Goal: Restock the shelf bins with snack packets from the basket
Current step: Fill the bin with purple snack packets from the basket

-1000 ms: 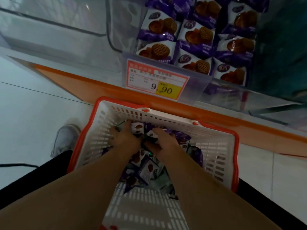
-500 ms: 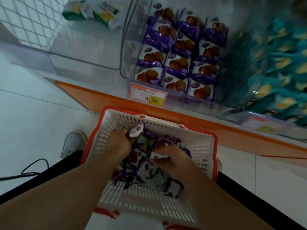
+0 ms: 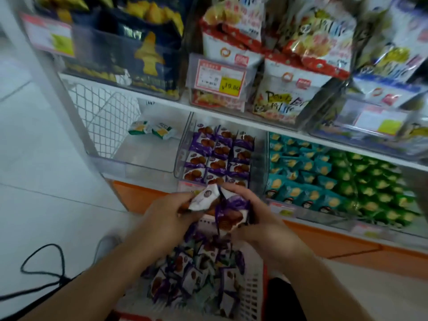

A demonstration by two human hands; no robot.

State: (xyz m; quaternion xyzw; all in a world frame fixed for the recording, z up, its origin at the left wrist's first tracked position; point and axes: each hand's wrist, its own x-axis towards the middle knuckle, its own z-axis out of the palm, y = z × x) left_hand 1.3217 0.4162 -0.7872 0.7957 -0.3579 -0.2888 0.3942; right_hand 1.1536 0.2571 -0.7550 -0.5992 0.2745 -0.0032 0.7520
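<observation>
Both hands are gripping purple snack packets (image 3: pixel 228 208) above the basket (image 3: pixel 253 295): the left hand (image 3: pixel 168 220) is clutching a white-backed one, the right hand (image 3: pixel 259 220) a crumpled bunch. They should be squared face-up before being slotted into the purple-packet bin (image 3: pixel 181 144) straight ahead.

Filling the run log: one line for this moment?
left hand: grips packet | right hand: grips purple packets | above basket | purple bin ahead
</observation>
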